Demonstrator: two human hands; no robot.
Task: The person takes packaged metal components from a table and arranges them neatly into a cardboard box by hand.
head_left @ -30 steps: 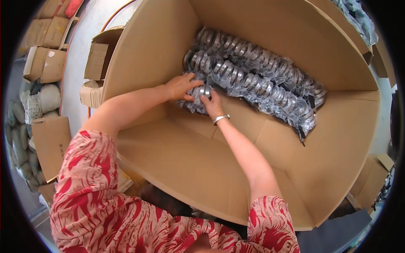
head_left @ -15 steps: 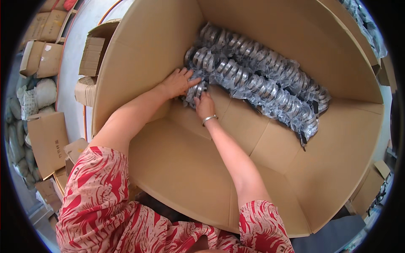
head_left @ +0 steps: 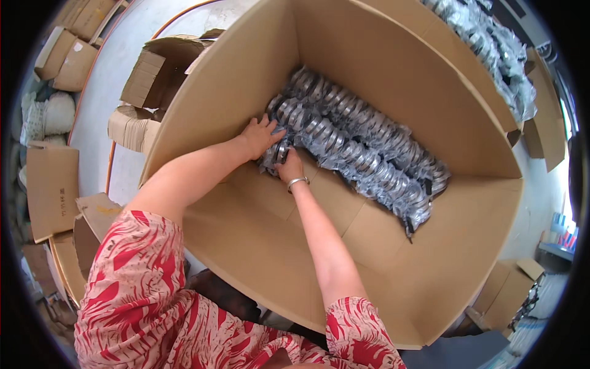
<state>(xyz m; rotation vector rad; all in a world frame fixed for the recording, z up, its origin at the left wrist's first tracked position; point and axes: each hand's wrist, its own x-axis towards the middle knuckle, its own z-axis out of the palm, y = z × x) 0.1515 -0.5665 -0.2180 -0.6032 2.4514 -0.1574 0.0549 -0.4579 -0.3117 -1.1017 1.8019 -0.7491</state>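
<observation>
Inside a large open cardboard box [head_left: 393, 301], two long rows of shiny round-edged metal pieces [head_left: 362, 157] in clear plastic wrap lie side by side along the far wall. Dark narrow parts stick out at the rows' right ends. A wrapped metal piece [head_left: 268, 163] sits near the left wall, beside the nearer row's left end. My left hand [head_left: 259, 138] rests on its top with fingers spread. From the right, my right hand [head_left: 291, 166], with a silver bangle at the wrist, has its fingers curled on the same piece. Its fingertips are partly hidden.
A smaller open carton [head_left: 144, 77] and a stack of flat cardboard [head_left: 129, 129] stand beyond the left wall. More plastic-wrapped pieces [head_left: 485, 55] are piled past the box's far right side. Other cartons [head_left: 52, 190] line the left, and one [head_left: 507, 292] stands at right.
The view has shifted, so the box and rows appear lower and further left, with more of the surroundings showing. Both hands stay at the wrapped piece by the left wall.
</observation>
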